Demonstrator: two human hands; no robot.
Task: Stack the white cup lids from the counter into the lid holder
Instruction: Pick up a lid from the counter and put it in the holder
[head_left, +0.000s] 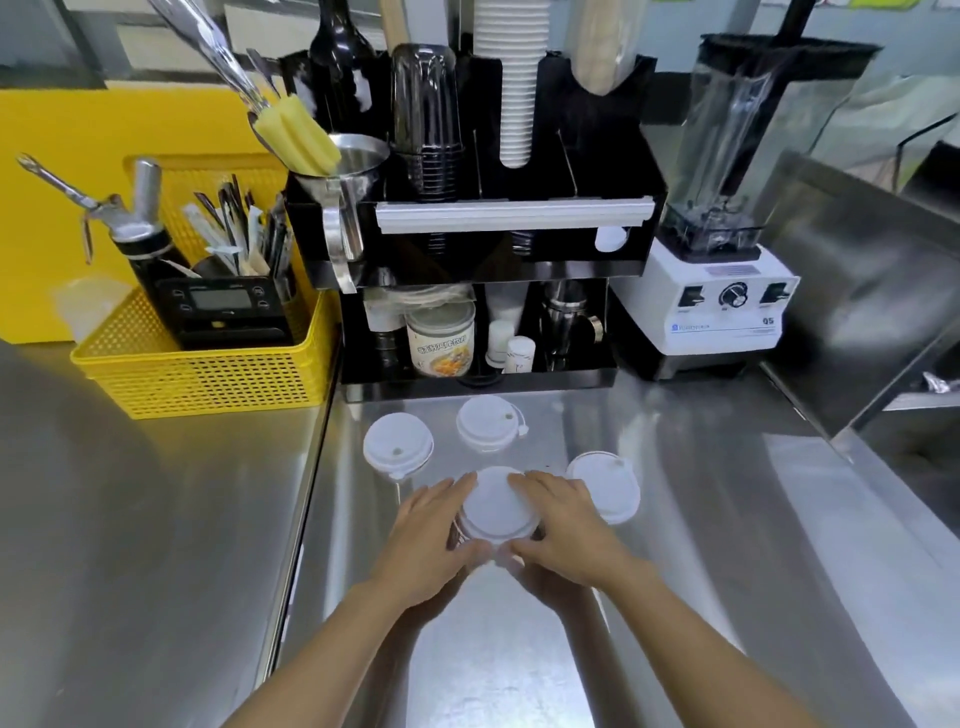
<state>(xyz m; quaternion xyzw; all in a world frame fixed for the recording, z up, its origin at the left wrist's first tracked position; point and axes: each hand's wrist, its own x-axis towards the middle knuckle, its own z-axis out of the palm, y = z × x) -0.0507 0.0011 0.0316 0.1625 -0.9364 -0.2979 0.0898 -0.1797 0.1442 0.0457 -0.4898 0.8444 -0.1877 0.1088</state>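
Several white cup lids lie on the steel counter (701, 519). My left hand (428, 540) and my right hand (563, 530) grip one white lid (496, 504) between them, fingers and thumbs around its rim. Another lid (397, 445) rests to the far left, a second lid (488, 422) sits behind, and a third lid (608, 486) lies just right of my right hand. The black lid and cup holder (498, 218) stands at the back of the counter, with one white lid (610, 239) showing in its right slot.
A yellow basket (208, 374) with a scale and utensils sits at the left. A white blender (722, 291) stands at the right of the holder. Stacked cups (511, 78) rise from the holder top. A sink edge (883, 410) lies far right.
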